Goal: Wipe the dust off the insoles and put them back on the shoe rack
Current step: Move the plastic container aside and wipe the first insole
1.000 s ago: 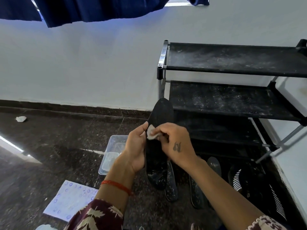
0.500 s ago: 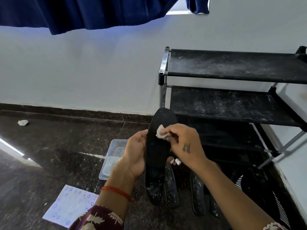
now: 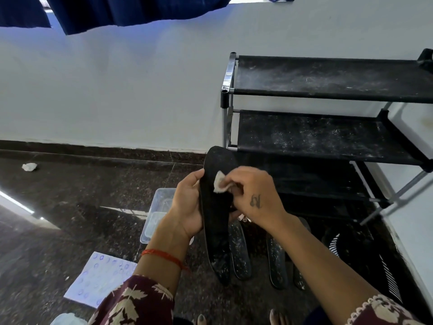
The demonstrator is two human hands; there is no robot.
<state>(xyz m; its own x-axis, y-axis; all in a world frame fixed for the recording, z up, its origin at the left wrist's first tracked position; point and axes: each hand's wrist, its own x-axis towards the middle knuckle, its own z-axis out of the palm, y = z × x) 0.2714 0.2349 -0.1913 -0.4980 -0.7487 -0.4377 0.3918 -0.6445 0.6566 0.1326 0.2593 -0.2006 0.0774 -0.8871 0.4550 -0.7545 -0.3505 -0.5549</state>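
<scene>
Dark speckled floor (image 3: pixel 70 207) runs up to a pale wall, with a black shoe rack (image 3: pixel 328 141) standing on the right, its fabric shelves powdered with dust. In front of it the person holds one black insole (image 3: pixel 216 207) upright and lengthwise, toe end up, probably so its whole face is open to wiping. Her left hand (image 3: pixel 187 207) wraps the insole's left edge at mid-length, steadying it. Her right hand (image 3: pixel 255 195) pinches a small white wipe (image 3: pixel 220 182) and presses it against the upper part of the insole, just beside the left thumb. More dusty insoles (image 3: pixel 276 261) lie flat on the floor below, seemingly awaiting their turn. A clear plastic tub (image 3: pixel 159 202) sits behind the left wrist.
</scene>
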